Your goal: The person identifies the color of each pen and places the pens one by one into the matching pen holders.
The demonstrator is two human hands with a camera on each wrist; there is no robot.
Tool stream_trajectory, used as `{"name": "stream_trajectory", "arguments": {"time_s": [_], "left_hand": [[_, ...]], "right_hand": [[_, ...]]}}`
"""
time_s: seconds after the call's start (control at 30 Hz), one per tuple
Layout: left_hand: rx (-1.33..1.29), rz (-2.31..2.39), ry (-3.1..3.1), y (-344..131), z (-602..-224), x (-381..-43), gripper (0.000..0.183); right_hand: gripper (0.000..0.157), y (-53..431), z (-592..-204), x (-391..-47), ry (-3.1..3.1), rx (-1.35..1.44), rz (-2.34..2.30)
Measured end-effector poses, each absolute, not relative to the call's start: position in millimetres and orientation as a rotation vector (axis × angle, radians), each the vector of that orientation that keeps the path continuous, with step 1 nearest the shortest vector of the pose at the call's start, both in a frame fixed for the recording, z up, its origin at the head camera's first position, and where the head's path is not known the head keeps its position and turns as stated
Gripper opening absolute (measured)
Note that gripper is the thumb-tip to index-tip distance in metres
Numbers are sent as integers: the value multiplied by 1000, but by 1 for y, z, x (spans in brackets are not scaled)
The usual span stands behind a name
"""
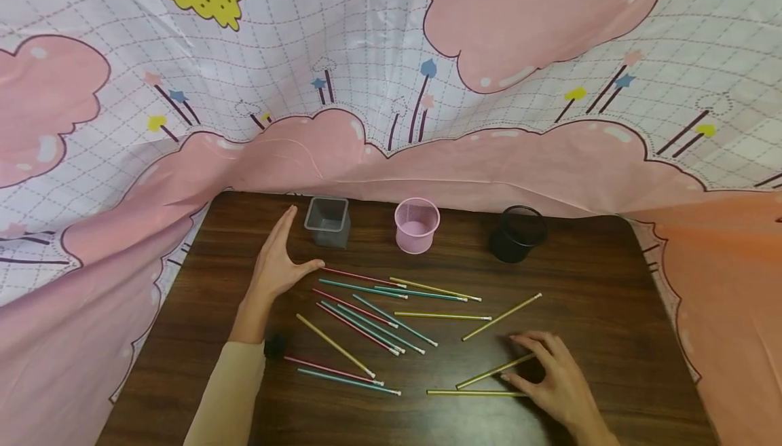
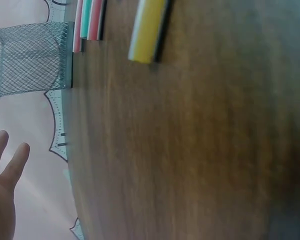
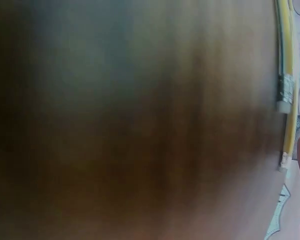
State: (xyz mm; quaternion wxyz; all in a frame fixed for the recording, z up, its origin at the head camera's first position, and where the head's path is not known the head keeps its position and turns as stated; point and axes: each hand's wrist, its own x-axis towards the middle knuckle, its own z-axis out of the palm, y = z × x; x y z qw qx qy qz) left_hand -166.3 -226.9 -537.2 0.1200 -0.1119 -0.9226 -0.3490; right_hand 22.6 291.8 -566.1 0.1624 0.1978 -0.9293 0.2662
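Note:
My left hand (image 1: pixel 276 269), empty, has its fingers straight and thumb spread wide, just left of the grey square mesh pencil cup (image 1: pixel 332 234). Its thumb tip is by the end of a red pencil (image 1: pixel 360 275). In the left wrist view, fingers (image 2: pixel 15 165) point up below the mesh cup (image 2: pixel 32 60). At the front right, my right hand (image 1: pixel 559 381) hovers with thumb and fingers apart around the eraser end of a yellow pencil (image 1: pixel 489 373). It overlaps the end of another yellow pencil (image 1: pixel 470 393). Yellow pencils (image 3: pixel 288 55) show at the right wrist view's edge.
A pink round cup (image 1: pixel 417 237) and a black round cup (image 1: pixel 510 248) stand along the back edge. Several red, teal pencils (image 1: pixel 391 317) and yellow pencils (image 1: pixel 334 344) lie scattered across the dark wooden table (image 1: pixel 611 296). A patterned cloth (image 1: pixel 379 161) hangs behind.

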Motion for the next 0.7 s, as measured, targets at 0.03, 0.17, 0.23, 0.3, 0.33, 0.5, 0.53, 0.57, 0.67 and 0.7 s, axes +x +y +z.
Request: {"name": "stream_trajectory", "arguments": {"time_s": [0.03,0.17,0.23,0.3,0.33,0.5,0.53,0.57,0.67,0.7], "left_hand": [[-322,-1040,-2693,-227,-539,-169,117],[-334,-1159,-2644,-226,-544,-180,114],[-344,-1222,-2609,-225,-546,-185,113],[-355,-1265,-2584,-223,-547,-190,111],[-351,-1275,-2580,-223,-547,-191,110],[-342,-1324,-2566,-219,-547,-196,107],[-339,-1336,-2562,-218,-546,-197,106],[-343,-1353,-2554,-218,-546,-198,105],[-357,-1411,-2548,-215,-546,-202,102],[-356,-1429,-2550,-214,-546,-203,101]], "right_hand": [[68,291,-568,25,-2659,571,763],[63,289,-574,31,-2656,595,786],[62,289,-576,34,-2633,590,795],[60,291,-575,37,-2619,567,806],[58,292,-575,38,-2608,562,811],[48,301,-573,45,-2576,581,864],[47,303,-574,46,-2570,592,877],[46,304,-575,48,-2573,594,888],[45,308,-578,52,-2604,585,893],[46,309,-580,53,-2612,583,891]]}}
